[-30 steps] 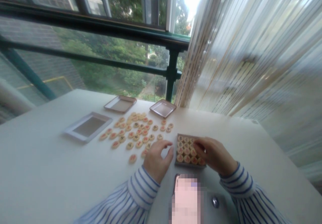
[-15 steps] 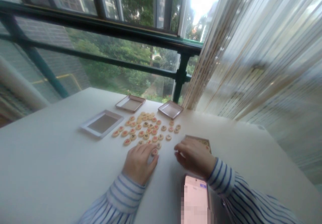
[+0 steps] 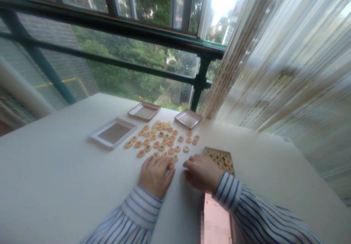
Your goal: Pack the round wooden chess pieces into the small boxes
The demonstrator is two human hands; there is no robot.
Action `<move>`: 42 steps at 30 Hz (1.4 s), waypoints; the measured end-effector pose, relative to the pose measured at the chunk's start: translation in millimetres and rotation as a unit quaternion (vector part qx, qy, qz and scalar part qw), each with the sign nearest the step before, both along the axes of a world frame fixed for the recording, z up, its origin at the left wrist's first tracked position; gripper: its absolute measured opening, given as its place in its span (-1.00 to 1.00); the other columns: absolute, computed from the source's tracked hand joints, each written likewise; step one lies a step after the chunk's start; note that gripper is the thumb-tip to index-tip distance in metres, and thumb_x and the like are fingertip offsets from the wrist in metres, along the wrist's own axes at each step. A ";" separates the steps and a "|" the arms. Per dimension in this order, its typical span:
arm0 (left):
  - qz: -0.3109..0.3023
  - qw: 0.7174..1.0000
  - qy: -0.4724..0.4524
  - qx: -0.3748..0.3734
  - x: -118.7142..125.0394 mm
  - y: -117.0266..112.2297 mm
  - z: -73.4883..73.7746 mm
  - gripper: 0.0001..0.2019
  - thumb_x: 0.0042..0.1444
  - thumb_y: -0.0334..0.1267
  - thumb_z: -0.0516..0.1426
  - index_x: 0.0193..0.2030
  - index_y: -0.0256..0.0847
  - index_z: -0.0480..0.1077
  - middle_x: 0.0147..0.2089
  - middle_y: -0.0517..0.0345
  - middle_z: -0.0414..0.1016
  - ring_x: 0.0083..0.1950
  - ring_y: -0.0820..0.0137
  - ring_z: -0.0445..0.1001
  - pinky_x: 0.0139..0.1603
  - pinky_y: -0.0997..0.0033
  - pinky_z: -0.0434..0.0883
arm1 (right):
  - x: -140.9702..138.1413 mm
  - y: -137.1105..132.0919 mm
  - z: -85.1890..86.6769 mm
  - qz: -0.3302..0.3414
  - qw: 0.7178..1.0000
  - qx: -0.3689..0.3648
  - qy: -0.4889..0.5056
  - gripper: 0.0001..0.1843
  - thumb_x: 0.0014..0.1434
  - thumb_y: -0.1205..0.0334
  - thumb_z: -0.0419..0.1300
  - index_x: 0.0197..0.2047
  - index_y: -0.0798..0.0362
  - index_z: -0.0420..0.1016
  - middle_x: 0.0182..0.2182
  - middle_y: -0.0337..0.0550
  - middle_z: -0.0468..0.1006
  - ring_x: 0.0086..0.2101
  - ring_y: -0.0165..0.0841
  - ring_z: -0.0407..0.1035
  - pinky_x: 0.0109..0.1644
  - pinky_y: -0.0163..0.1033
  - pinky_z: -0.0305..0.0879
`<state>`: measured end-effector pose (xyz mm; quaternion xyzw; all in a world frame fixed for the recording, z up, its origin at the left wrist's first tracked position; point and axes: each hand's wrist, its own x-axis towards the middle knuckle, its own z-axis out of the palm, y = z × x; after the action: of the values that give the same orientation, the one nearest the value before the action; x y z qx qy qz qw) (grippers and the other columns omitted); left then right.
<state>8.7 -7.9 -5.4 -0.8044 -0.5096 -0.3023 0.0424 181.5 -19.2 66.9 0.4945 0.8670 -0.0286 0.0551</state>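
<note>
Round wooden chess pieces (image 3: 161,140) with red and dark marks lie scattered on the white table (image 3: 55,178). My left hand (image 3: 156,172) lies fairly flat at the near edge of the scatter, its fingertips touching a red-marked piece (image 3: 171,164). My right hand (image 3: 201,171) rests just to its right with the fingers curled down; what they hold, if anything, is hidden. Right of that hand stands a small brown box (image 3: 231,160) holding several pieces in rows. Both sleeves are blue-and-white striped.
A white tray (image 3: 113,132) sits at the left of the scatter, and two shallow brown lids (image 3: 144,111) (image 3: 188,118) lie behind it. A phone (image 3: 216,218) lies by my right forearm. A window with a green railing (image 3: 200,79) and a curtain (image 3: 274,54) close off the far side.
My right hand has left the box and moved left onto the table beside the loose pieces. My left hand shifted a little left along the near pieces. The view itself has swung.
</note>
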 end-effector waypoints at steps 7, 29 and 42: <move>0.005 1.000 0.001 0.008 2.3 0.9 1.6 -0.80 -0.01 -0.23 0.03 -0.25 -0.19 0.40 -0.33 0.06 0.51 -0.25 0.26 0.41 -0.11 0.19 0.25 | -5.2 -0.3 -1.9 -0.002 1.000 -0.007 -0.007 -0.75 0.11 0.20 -0.05 -0.27 0.09 0.41 -0.32 -0.05 0.48 -0.26 -0.26 0.34 -0.24 -0.19 0.19; -0.064 0.994 -0.035 0.082 4.4 -3.2 1.4 -0.75 -0.04 -0.23 0.10 -0.19 -0.25 0.34 -0.30 0.05 0.50 -0.23 0.26 0.43 -0.14 0.20 0.32 | 18.1 -13.8 6.3 -0.008 1.000 0.024 0.018 -0.74 0.13 0.20 -0.07 -0.23 0.08 0.39 -0.32 -0.07 0.47 -0.27 -0.27 0.31 -0.22 -0.21 0.15; -0.105 0.990 -0.078 0.055 26.0 -8.0 13.8 -0.75 -0.03 -0.29 0.11 -0.17 -0.24 0.32 -0.25 0.08 0.48 -0.17 0.30 0.40 -0.05 0.20 0.29 | 51.7 -27.6 9.6 -0.061 0.990 0.078 0.103 -0.79 0.12 0.25 -0.02 -0.22 0.02 0.38 -0.35 -0.15 0.47 -0.29 -0.33 0.32 -0.24 -0.28 0.11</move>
<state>34.7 -15.9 8.5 -0.8239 -0.4066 -0.3945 0.0144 233.2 -46.8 76.5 0.5437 0.8358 -0.0151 -0.0750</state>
